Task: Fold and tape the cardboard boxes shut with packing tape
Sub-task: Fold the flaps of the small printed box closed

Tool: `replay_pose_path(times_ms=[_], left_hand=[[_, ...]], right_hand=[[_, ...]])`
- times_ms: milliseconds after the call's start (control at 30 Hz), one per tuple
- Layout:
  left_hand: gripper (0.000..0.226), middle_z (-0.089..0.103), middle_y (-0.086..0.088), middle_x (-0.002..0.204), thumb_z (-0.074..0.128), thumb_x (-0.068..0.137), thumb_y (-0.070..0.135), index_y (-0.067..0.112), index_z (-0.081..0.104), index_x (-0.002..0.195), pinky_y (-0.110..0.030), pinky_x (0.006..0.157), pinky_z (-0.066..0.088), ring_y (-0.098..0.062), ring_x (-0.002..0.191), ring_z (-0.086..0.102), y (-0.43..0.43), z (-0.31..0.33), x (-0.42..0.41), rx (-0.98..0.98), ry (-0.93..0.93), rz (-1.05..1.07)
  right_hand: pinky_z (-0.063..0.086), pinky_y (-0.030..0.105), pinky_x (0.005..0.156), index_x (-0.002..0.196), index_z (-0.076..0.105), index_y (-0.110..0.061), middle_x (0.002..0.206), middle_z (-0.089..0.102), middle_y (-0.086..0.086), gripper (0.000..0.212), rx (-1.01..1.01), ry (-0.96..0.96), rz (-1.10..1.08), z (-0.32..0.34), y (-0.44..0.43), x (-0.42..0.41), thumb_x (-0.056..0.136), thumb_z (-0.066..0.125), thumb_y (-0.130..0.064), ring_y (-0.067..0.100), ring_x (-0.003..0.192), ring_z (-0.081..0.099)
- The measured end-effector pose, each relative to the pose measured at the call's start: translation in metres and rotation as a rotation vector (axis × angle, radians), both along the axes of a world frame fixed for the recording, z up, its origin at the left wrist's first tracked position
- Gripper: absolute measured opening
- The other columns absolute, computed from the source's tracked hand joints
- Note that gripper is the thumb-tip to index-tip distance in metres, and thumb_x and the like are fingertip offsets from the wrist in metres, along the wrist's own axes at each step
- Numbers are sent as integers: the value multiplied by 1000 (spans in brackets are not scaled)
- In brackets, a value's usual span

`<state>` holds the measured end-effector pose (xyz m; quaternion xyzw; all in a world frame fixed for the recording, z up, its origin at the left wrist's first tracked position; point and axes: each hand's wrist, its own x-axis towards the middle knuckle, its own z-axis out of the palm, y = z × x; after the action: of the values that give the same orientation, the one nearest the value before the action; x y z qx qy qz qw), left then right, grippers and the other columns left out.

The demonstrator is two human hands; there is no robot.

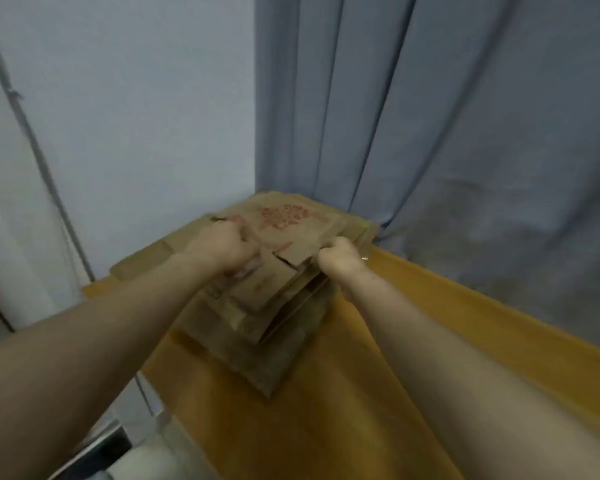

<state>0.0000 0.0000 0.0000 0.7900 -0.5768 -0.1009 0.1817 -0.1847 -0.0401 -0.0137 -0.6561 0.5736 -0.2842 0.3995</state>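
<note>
The left grip [222,249] clutches the left edge of the top flattened box [291,226], the right grip [340,259] its right edge, above a stack [274,362] on the yellow table [413,341].

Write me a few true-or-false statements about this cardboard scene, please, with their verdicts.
1. The left hand and right hand both grip the top cardboard box. True.
2. The stack of cardboard lies on a yellow table. True.
3. The top cardboard box carries blue print. False: the print is red.
4. The top cardboard box is already folded into shape. False: it is flat.
5. A curtain hangs behind the table. True.
</note>
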Motion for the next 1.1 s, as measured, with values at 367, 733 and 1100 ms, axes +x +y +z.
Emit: replay_pose_path(times_ms=[367,733,1100], left_hand=[[40,61,-7,113,71,80,9,8,54,116,-40,93,51,-28,108,59,60,-45,-9,-294,1169,432],[28,58,-4,76,67,86,19,8,59,111,-29,49,49,-14,62,54,62,-39,-29,-109,1432,426],[19,68,-11,79,59,89,2,2,61,108,-18,40,50,-14,55,68,86,-26,-67,-202,1573,283]], right_hand=[[52,45,92,91,60,-7,110,63,14,10,133,-239,-161,-42,60,40,91,51,-2,30,103,59],[57,28,75,121,57,3,116,63,17,32,310,-558,-160,-32,94,30,91,61,-8,23,98,62],[56,33,74,126,50,-4,118,61,20,58,391,-882,-227,-25,101,-9,80,75,-29,28,98,63]])
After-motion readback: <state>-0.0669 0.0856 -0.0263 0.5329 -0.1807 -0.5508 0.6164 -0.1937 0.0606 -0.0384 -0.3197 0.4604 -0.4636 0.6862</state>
